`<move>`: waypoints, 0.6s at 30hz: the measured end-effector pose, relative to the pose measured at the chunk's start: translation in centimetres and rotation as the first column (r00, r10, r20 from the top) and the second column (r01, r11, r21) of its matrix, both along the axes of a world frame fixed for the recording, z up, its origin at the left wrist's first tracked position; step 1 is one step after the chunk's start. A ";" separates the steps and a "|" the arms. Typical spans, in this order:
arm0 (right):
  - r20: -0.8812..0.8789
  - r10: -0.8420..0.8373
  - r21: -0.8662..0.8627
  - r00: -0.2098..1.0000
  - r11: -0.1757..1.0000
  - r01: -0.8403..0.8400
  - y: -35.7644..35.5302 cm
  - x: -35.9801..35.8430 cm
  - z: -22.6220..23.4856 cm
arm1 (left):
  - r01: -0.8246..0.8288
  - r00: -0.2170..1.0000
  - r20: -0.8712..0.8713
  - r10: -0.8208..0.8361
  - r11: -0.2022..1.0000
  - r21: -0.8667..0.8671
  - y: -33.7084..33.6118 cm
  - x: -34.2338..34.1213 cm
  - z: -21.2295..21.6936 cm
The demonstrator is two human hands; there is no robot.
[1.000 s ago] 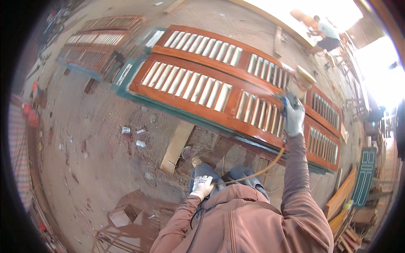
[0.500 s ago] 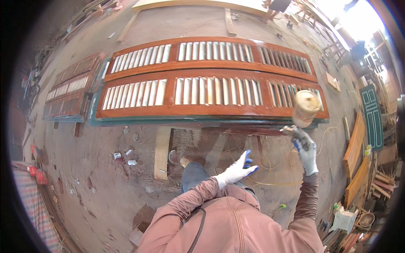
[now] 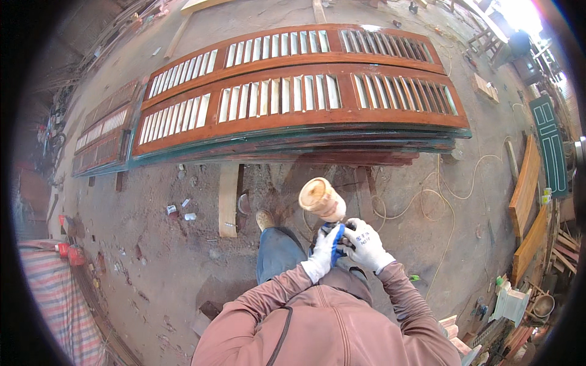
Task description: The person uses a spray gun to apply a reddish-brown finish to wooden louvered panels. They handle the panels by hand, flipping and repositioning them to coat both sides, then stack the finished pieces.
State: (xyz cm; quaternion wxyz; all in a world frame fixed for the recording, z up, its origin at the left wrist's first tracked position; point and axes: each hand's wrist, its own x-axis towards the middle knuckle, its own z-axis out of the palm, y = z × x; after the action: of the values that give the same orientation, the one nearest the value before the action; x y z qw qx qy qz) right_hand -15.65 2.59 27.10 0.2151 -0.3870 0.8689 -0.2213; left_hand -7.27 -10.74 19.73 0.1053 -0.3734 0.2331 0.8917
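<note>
Left hand (image 3: 322, 251) curled round spray gun (image 3: 323, 202); right hand (image 3: 368, 245) bent against it, grip hidden. Gun's on near side of louvred shutters (image 3: 287, 72), well apart, top end toward them. Shutters' long axis crosswise.

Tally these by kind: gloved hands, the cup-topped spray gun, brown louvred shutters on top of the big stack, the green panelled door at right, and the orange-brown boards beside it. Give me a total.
White-gloved hands: 2
Cup-topped spray gun: 1
Brown louvred shutters: 2
Green panelled door: 1
Orange-brown boards: 2
Total: 8
</note>
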 end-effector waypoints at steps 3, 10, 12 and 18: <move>0.050 0.020 0.102 0.999 0.994 -0.025 1.7 1.8 -2.1 | -0.094 0.987 0.133 0.091 0.995 0.014 -2.2 1.9 -2.8; 0.045 -0.013 0.101 0.999 0.995 0.008 5.8 4.4 -10.7 | -0.387 0.898 0.271 0.347 0.915 0.111 -12.8 8.5 -9.8; 0.035 -0.032 0.132 0.999 0.991 0.027 5.6 5.2 -13.0 | -0.455 0.865 0.299 0.404 0.881 0.126 -15.7 10.7 -11.1; -0.028 0.055 0.328 0.998 0.944 -0.043 4.9 3.6 -18.8 | -0.550 0.727 0.521 0.446 0.833 0.054 -21.9 15.5 -20.2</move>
State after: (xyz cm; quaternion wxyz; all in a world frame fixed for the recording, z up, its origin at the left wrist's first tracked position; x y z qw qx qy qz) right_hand -12.01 7.48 8.29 0.2658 -0.3714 0.8874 -0.0617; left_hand 8.25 -32.62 -0.45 -0.0461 -0.6217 -0.0039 0.7819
